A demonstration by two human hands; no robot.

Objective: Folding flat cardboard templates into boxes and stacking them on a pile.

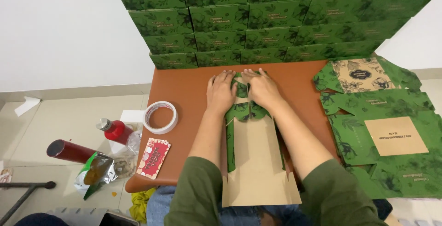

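Plain white wall [60, 28] fills 10 to 11 o'clock, another white stretch at 2 o'clock. Pale beige baseboard [73, 91] runs along its foot at 9 o'clock. Floor of large light cream tiles [69, 124] with thin grout lines, 8 to 9 o'clock. Reddish-brown smooth tabletop [189, 88] with rounded corner sits centre, pushed near the wall. Dark metal bar [23, 194] on the floor at 8 o'clock. Light even, soft, no hard shadows.
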